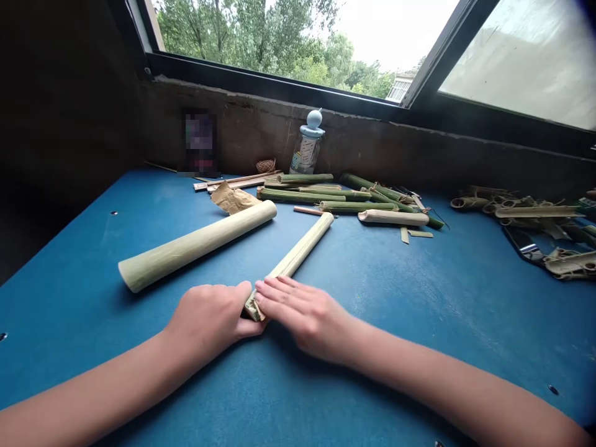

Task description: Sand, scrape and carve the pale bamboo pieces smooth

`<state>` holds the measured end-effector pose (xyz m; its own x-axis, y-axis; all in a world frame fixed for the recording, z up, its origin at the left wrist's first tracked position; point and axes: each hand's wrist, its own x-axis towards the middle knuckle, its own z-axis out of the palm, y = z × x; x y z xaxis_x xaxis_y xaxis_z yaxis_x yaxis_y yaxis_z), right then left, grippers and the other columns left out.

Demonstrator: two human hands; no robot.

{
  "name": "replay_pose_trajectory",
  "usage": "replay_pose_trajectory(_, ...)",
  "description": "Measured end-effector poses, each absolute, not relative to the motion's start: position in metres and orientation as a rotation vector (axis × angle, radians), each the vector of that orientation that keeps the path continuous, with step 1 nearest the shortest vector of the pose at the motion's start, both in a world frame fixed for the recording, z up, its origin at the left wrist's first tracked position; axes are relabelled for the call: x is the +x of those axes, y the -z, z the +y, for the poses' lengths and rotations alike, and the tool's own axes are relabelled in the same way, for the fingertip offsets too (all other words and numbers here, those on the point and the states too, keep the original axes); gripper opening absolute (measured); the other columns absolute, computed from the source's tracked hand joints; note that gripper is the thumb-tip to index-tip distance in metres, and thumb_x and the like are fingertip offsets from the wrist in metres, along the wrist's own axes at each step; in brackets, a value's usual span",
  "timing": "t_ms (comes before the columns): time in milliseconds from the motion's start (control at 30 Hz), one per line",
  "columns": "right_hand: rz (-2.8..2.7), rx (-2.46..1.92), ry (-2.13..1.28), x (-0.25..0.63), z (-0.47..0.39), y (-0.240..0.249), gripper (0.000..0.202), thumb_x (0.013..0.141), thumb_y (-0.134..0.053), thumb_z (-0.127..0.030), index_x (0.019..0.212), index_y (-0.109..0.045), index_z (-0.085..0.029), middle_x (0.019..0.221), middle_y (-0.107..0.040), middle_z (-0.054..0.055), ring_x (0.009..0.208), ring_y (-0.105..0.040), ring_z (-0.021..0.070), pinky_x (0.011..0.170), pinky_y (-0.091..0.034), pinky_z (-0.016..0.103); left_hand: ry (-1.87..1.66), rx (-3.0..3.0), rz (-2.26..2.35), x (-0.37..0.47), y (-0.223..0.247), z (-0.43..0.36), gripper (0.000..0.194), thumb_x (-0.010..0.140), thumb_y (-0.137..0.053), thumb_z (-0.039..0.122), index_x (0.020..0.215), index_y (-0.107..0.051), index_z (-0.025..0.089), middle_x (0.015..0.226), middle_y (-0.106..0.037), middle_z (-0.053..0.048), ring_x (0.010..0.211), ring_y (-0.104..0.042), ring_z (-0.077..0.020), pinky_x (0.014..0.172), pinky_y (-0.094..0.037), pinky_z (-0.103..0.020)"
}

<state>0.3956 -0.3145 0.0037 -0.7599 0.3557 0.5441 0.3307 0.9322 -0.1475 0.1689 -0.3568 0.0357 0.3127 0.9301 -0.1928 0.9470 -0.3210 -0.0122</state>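
Observation:
A slim, pale bamboo piece [305,247] with a grooved upper side slants away from me across the table. My left hand [216,313] grips its near end, thumb on top and a finger below. My right hand [310,316] lies over the same end, its fingers stretched out side by side and touching the bamboo. Whatever may be under those fingers is hidden. The cut near end shows between both hands, with some green and ragged fibre. To the left rests a thicker, peeled bamboo tube [198,247], which neither hand touches.
A crumpled brown sheet [233,198] lies behind the thick tube. Several green bamboo lengths [302,195] and a pale split piece [393,217] lie along the back of the blue table [372,385]. A lidded jar [306,149] stands by the wall; bamboo scraps [535,211] pile up at right.

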Motion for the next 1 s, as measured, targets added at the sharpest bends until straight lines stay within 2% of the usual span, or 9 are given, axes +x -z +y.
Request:
replay_pose_trajectory(100, -2.396, -0.687, -0.005, 0.397, -0.313, -0.004, 0.053, 0.091, -0.039, 0.002, 0.134, -0.062, -0.017, 0.134, -0.067, 0.013, 0.130, -0.060, 0.0220, 0.115, -0.047, 0.044, 0.259, 2.469, 1.798, 0.168, -0.035, -0.357, 0.051, 0.090, -0.037, 0.068, 0.086, -0.060, 0.021, 0.079, -0.074, -0.012, 0.070, -0.070, -0.0291, 0.052, -0.022, -0.033)
replay_pose_trajectory(233, -2.493, -0.418, -0.134, 0.395, -0.312, -0.005, 0.052, 0.092, -0.047, -0.005, 0.141, -0.058, -0.020, 0.139, -0.064, 0.009, 0.138, -0.052, 0.0217, 0.119, -0.044, 0.042, 0.266, 2.483, 1.740, 0.168, -0.034, -0.357, 0.045, 0.091, -0.040, 0.062, 0.089, -0.062, 0.022, 0.082, -0.074, -0.011, 0.074, -0.070, -0.0297, 0.054, -0.023, -0.033)
replay_pose_trajectory(333, -2.402, -0.617, -0.085, 0.395, -0.310, -0.007, 0.047, 0.092, -0.039, 0.000, 0.127, -0.066, -0.016, 0.129, -0.070, 0.011, 0.128, -0.062, 0.0192, 0.113, -0.050, 0.038, 0.271, 2.472, 1.809, 0.168, -0.033, -0.356, 0.054, 0.090, -0.037, 0.069, 0.086, -0.062, 0.021, 0.078, -0.073, -0.013, 0.070, -0.069, -0.0313, 0.053, -0.019, -0.034)
replay_pose_trajectory(500, -2.479, -0.377, -0.246, 0.399, -0.309, -0.007, 0.045, 0.091, -0.042, -0.004, 0.128, -0.063, -0.017, 0.132, -0.069, 0.008, 0.133, -0.057, 0.0174, 0.120, -0.041, 0.039, 0.308, 2.460, 1.775, 0.168, -0.031, -0.356, 0.048, 0.090, -0.040, 0.066, 0.086, -0.061, 0.022, 0.080, -0.074, -0.013, 0.072, -0.069, -0.0311, 0.054, -0.020, -0.035)
replay_pose_trajectory(600, -2.389, -0.589, -0.224, 0.402, -0.304, -0.004, 0.049, 0.090, -0.042, 0.000, 0.129, -0.063, -0.021, 0.132, -0.069, 0.009, 0.133, -0.057, 0.0199, 0.120, -0.040, 0.046, 0.330, 2.473, 1.785, 0.168, -0.031, -0.355, 0.057, 0.090, -0.032, 0.072, 0.086, -0.062, 0.022, 0.079, -0.073, -0.013, 0.070, -0.068, -0.0318, 0.053, -0.018, -0.035)
replay_pose_trajectory(700, -2.471, -0.377, -0.185, 0.402, -0.299, -0.003, 0.055, 0.090, -0.041, -0.001, 0.137, -0.058, -0.023, 0.135, -0.067, 0.006, 0.135, -0.054, 0.0170, 0.121, -0.039, 0.040, 0.329, 2.497, 1.735, 0.167, -0.030, -0.355, 0.057, 0.091, -0.032, 0.070, 0.088, -0.063, 0.022, 0.080, -0.074, -0.013, 0.073, -0.069, -0.0330, 0.053, -0.017, -0.035)
replay_pose_trajectory(800, -2.338, -0.592, -0.117, 0.399, -0.298, -0.005, 0.053, 0.087, -0.038, 0.005, 0.125, -0.066, -0.020, 0.120, -0.075, 0.006, 0.126, -0.063, 0.0178, 0.124, -0.034, 0.043, 0.323, 2.515, 1.772, 0.166, -0.029, -0.355, 0.060, 0.090, -0.030, 0.072, 0.084, -0.062, 0.022, 0.074, -0.072, -0.012, 0.068, -0.069, -0.0335, 0.053, -0.016, -0.035)
replay_pose_trajectory(900, -2.449, -0.424, -0.191, 0.397, -0.302, -0.006, 0.051, 0.086, -0.041, 0.003, 0.129, -0.063, -0.015, 0.132, -0.069, 0.009, 0.136, -0.053, 0.0186, 0.126, -0.028, 0.042, 0.276, 2.547, 1.720, 0.167, -0.029, -0.356, 0.052, 0.092, -0.036, 0.066, 0.087, -0.063, 0.022, 0.078, -0.074, -0.011, 0.071, -0.070, -0.0328, 0.054, -0.017, -0.034)
replay_pose_trajectory(1000, -2.360, -0.547, -0.113, 0.396, -0.305, -0.006, 0.047, 0.088, -0.039, 0.005, 0.120, -0.067, -0.016, 0.122, -0.074, 0.009, 0.125, -0.063, 0.0167, 0.126, -0.027, 0.040, 0.268, 2.556, 1.777, 0.168, -0.029, -0.358, 0.052, 0.092, -0.035, 0.065, 0.084, -0.062, 0.021, 0.074, -0.073, -0.011, 0.068, -0.070, -0.0321, 0.053, -0.016, -0.034)
